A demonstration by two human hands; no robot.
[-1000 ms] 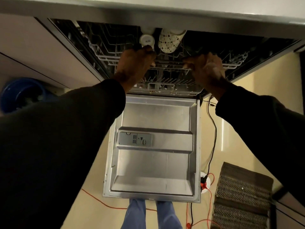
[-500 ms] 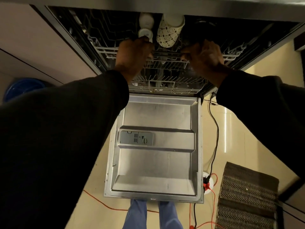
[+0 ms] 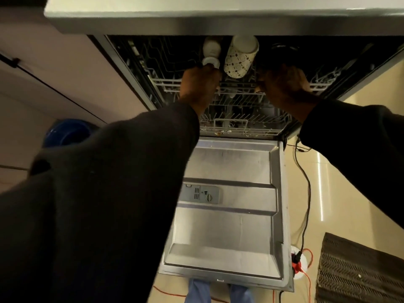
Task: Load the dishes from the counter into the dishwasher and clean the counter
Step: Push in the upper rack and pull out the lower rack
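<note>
You're handling the rack: your left hand [image 3: 197, 84] and right hand [image 3: 284, 84] both curl their fingers over the front rail of the upper rack [image 3: 238, 90]. It holds the patterned cup [image 3: 239, 60] and white cup [image 3: 211, 48], far inside the dishwasher [image 3: 229, 162]. Next, I judge, push evenly with both hands.

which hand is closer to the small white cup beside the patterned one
Left. The left hand grips the upper rack right at the small white cup; the right hand grips the rack on the far side of the patterned cup.
</note>
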